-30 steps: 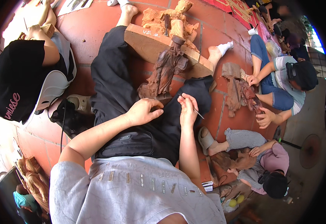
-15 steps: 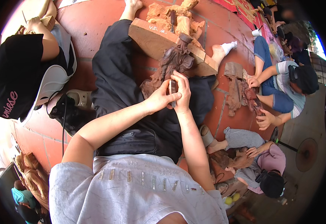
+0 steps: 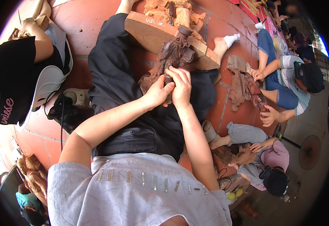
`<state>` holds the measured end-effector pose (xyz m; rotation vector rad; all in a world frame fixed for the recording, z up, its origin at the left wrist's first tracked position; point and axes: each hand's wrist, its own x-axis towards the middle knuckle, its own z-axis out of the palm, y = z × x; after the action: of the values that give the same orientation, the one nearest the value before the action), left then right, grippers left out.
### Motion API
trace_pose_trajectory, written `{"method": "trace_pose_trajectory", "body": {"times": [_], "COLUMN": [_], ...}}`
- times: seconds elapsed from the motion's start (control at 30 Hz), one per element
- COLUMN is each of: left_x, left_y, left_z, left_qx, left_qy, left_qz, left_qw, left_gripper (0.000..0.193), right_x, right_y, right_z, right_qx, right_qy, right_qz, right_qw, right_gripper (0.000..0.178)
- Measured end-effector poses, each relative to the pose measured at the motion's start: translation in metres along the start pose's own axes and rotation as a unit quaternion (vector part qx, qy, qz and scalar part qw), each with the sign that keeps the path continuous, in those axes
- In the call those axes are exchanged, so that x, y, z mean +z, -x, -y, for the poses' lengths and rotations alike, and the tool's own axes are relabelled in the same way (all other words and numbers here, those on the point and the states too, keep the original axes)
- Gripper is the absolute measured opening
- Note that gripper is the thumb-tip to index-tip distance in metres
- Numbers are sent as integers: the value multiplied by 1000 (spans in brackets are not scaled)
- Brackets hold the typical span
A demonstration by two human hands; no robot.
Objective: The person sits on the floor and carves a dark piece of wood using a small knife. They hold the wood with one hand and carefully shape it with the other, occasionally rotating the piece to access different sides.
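A dark brown carved wooden figure (image 3: 174,54) leans between my legs against a pale wooden block. My left hand (image 3: 157,93) and my right hand (image 3: 181,87) meet at its lower part. Both are closed around a short, slim dark carving tool (image 3: 168,80), the left thumb lying along it. My right fingers reach over the tool's upper end, close to the figure's surface. The tool's working tip is hidden by my fingers and the carving.
On the wooden block (image 3: 145,32) rest a lighter carved piece (image 3: 189,19) and a dark-handled tool (image 3: 171,13). A person in a black cap (image 3: 310,77) handles another dark carving (image 3: 253,88) at right. Other people sit left and lower right on the red tile floor (image 3: 77,19).
My hands and the tool have shifted slightly left and up against the figure. The right fingers now cover more of the tool. The whole view has also moved a little.
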<state>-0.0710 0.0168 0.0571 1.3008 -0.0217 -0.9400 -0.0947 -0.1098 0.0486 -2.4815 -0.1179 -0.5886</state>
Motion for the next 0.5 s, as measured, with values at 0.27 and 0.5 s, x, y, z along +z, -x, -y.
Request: {"method": "trace_pose_trajectory", "body": {"times": [0.27,0.5], "left_x": [-8,-11], "left_y": [24,7], "left_z": [13,19], "left_qx": [-106,-51], "left_qy": [-53,-100], "left_qz": [43,8], "left_qw": [992,994], "left_gripper": [32,36], "right_x": [9,11], "right_y": [50,22], "right_z": [10,13], "right_qx": [14,6], "right_qy": [4,44], "right_qz": [35,-17], "right_qw": [999,999], "right_gripper": [29,33]}}
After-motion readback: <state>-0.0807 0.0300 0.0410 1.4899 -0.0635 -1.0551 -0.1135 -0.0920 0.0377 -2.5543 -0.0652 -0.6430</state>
